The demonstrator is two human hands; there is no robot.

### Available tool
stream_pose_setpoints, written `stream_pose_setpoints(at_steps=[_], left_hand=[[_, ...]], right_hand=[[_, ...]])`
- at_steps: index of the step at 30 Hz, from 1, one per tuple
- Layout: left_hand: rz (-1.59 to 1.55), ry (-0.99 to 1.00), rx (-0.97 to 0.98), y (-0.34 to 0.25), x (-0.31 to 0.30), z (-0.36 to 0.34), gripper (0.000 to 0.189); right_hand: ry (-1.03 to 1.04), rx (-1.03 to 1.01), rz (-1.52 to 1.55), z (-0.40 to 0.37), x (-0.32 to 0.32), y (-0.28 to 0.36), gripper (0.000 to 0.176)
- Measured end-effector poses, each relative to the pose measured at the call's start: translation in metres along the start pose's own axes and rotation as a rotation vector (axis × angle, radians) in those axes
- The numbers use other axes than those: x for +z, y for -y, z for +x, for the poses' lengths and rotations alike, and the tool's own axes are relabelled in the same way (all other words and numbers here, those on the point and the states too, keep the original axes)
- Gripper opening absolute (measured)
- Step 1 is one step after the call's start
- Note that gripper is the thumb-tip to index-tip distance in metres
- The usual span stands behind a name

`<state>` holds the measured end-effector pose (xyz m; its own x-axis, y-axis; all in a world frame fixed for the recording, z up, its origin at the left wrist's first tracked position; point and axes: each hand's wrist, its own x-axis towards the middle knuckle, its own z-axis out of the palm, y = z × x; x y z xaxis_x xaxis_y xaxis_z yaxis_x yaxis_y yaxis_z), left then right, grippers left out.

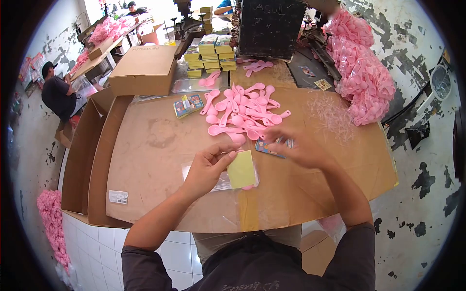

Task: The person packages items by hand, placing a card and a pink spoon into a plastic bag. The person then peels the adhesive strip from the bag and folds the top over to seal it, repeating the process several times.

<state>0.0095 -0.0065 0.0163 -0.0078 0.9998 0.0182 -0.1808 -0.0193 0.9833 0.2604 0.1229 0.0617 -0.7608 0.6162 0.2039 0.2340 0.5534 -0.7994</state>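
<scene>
My left hand (pixel 209 167) is closed in a pinch on the upper left edge of a pale yellow card (pixel 241 169). Pink plastic shows just above and just below the card; how it sits with the card is hidden. Clear plastic bags (pixel 221 184) lie on the cardboard beneath. My right hand (pixel 298 149) hovers to the right, fingers bent and apart, with nothing visible in it. Under it, partly covered, are printed cards (pixel 269 148). A heap of pink plastic spoons (pixel 250 109) spreads just beyond both hands.
A banded stack of cards (pixel 188 105) sits left of the spoons. Behind stand a cardboard box (pixel 143 70), piled card stacks (pixel 211 53) and a black machine (pixel 268 29). Bagged pink spoons (pixel 359 72) rise at right, near clear plastic scraps (pixel 330 116). Another person (pixel 60 92) sits far left.
</scene>
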Motion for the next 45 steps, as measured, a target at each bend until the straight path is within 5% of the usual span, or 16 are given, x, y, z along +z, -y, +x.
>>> stream_pose_setpoints(at_steps=[9, 24, 33, 45], left_hand=[[-0.013, -0.016, 0.040, -0.003, 0.000, -0.001, 0.029], [0.096, -0.049, 0.057, 0.004, -0.005, 0.001, 0.024], [0.489, 0.000, 0.408, -0.005, -0.016, 0.001, 0.022], [0.538, 0.108, 0.425, -0.006, -0.024, 0.005, 0.024]], right_hand=[[0.098, 0.129, 0.619, 0.014, 0.052, -0.005, 0.024], [0.003, 0.069, 0.552, 0.009, 0.045, -0.014, 0.015], [0.063, -0.086, 0.479, 0.009, 0.037, -0.020, 0.014], [0.062, -0.244, 0.198, 0.008, 0.027, -0.023, 0.017]])
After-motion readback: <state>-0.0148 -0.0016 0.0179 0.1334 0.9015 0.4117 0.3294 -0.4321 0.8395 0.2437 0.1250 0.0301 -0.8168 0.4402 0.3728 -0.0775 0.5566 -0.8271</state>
